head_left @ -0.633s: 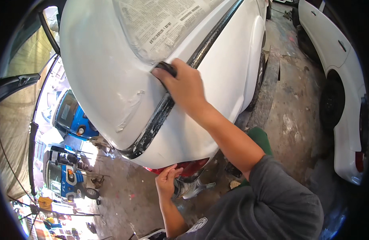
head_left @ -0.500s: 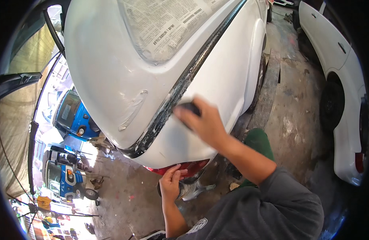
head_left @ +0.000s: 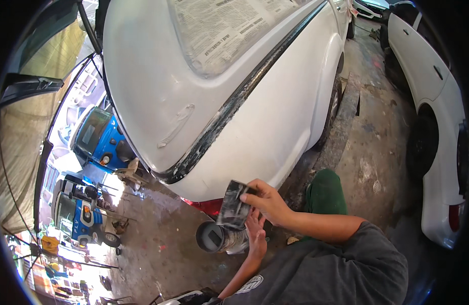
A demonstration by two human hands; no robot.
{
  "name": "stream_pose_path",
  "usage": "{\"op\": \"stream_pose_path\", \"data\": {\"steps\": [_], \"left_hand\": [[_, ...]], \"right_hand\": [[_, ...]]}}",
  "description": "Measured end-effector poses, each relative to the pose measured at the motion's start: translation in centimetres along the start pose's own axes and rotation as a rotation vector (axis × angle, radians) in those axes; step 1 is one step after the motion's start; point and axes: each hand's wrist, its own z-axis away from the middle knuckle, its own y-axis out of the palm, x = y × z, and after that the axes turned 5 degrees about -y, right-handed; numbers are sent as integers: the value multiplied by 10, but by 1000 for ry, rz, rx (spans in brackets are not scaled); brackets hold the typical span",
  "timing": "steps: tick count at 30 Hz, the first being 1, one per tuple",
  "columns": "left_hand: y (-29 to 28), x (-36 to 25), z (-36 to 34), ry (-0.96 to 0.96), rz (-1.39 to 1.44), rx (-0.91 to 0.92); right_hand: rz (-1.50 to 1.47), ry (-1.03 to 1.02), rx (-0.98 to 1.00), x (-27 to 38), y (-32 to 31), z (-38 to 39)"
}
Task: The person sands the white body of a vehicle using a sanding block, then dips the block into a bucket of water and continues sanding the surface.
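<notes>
Off the rear corner of the white car [head_left: 255,157], I had the dark sheet [head_left: 231,207] up in my remote view, in front of the red tail light [head_left: 208,205]; whether its edge touched the lamp, I could not tell. The right hand [head_left: 270,206] pinched it at the right side, thumb on the near face, most fingers hidden behind. The left hand [head_left: 257,235] reached up to its lower edge, fingers loosely extended, and I could not tell if they gripped anything.

I judged the rubbing-down part done. The side panel [head_left: 280,114] looked fairly even and pale smears marked the sheet, but whitish scuffs blotched the black strip [head_left: 213,133], and a raised streak [head_left: 175,126] showed on the tailgate [head_left: 143,66] (filler or wet residue, I couldn't say from so far off). How much was left, the view didn't settle.

Newspaper [head_left: 227,28] covered the rear window. A bucket [head_left: 198,237] on the floor below and a green-clad knee [head_left: 328,193] near the bumper crowded the footing. A second white car [head_left: 435,162] was well apart on the right; blue vehicles [head_left: 103,140] stood beyond the left side.
</notes>
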Motion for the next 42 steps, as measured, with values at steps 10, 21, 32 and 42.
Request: {"op": "stream_pose_path", "data": {"steps": [10,21,32,42], "left_hand": [[-56,-148,-66,329,41,-672],[-26,-304,-216,595,-1557,-308],[-8,-291,-226,473,-1691,-525],[-38,-290,-218,560,-1656,-535]], "right_hand": [[873,-55,777,-79,-60,-2],[1062,783,1373,-278,-184,-38],[1226,780,1381,-273,-180,-61],[1344,540,1429,-262,-165,-67]]}}
